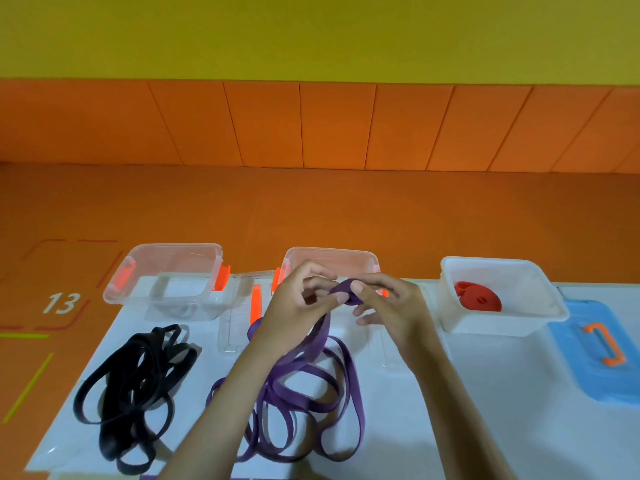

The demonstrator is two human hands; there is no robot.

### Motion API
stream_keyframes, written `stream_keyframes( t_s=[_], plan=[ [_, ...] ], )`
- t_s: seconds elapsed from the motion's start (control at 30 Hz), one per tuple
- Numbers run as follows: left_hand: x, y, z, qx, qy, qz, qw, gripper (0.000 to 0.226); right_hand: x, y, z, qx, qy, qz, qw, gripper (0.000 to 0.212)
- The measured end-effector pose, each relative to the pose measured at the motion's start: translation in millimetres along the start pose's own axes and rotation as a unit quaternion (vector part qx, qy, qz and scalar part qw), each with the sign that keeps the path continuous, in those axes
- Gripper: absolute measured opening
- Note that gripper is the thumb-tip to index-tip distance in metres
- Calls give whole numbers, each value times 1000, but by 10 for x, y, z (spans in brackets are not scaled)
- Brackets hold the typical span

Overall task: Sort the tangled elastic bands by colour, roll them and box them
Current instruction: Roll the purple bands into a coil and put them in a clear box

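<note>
Both hands meet above the table's middle, pinching the folded end of a purple band (341, 289). My left hand (298, 306) grips it from the left, my right hand (388, 303) from the right. The band hangs down into a loose purple pile (311, 393) on the white table. A tangle of black bands (138, 386) lies at the left. Rolled red bands (478, 297) sit inside a white box (540, 299) at the right. Two clear boxes with orange latches stand behind: one (166, 268) at the left, one (363, 261) partly hidden by my hands.
A blue lid (588, 368) with an orange handle lies at the far right. A clear lid (235, 327) with an orange clip lies flat between the two clear boxes. The white table (433, 427) stands on an orange floor marked "13" at the left.
</note>
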State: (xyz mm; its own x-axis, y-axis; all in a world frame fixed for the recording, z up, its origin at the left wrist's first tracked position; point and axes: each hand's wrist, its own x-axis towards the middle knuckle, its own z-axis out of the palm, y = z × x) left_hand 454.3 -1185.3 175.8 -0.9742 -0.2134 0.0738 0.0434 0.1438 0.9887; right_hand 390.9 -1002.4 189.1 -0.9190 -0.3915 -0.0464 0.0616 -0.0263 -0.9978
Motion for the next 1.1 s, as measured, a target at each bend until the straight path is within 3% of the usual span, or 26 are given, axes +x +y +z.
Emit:
stream_keyframes(
  t_s=[0.17, 0.3, 0.4, 0.47, 0.57, 0.67, 0.8, 0.9, 1.03, 1.1],
  plan=[
    [20, 11, 178, -154, 80, -16, 985, 17, -56, 1, 131, 139, 54, -15, 989, 17],
    [15, 38, 238, -158, 103, -42, 981, 18, -173, 143, 395, 350, 80, 64, 931, 20],
    [40, 64, 160, -96, 108, -31, 989, 16, -256, 236, 467, 278, 72, 65, 956, 19],
    [61, 86, 97, -61, 111, -22, 992, 14, -204, 213, 355, 160, 84, 12, 983, 18],
    [73, 129, 109, -10, 98, -7, 995, 12, -80, 123, 84, 88, 90, -50, 991, 31],
    [68, 152, 204, -32, 119, 0, 992, 15, -44, 78, -47, 60, 67, -71, 993, 12],
    [-2, 112, 359, -169, 172, -30, 970, 17, -52, 124, 13, 80, 82, -74, 991, 11],
    [-9, 122, 461, -175, 185, -58, 965, 6, -76, 181, 70, 107, 97, -58, 988, 15],
    [82, 202, 356, -119, 76, -119, 983, 12, -99, 217, 71, 227, 134, 6, 965, 34],
    [111, 238, 277, -87, 27, -102, 991, 18, -104, 232, 43, 257, 115, 21, 959, 50]
  ],
)
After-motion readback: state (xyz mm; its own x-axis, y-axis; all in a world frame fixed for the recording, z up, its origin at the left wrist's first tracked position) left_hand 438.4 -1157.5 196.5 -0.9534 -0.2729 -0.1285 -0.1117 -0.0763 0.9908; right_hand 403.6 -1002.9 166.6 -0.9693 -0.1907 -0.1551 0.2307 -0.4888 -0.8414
